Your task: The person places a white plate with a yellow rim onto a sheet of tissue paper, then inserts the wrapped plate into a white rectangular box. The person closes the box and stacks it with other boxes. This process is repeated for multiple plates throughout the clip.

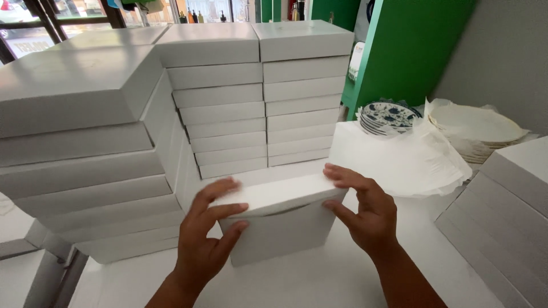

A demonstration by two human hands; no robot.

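Both-sided grip: left hand (206,239), right hand (365,208) clamped on white box (279,219), beside box stacks (220,108).

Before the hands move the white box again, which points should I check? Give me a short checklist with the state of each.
1. Left hand grips the box at its left side: ok.
2. Right hand grips its right side: ok.
3. Lid fully closed: not ok, a curved gap shows along the front.
4. Box stacks behind stand straight: ok.
5. Blue patterned plates are apart from the box: ok.
6. Contents of the box: cannot tell.
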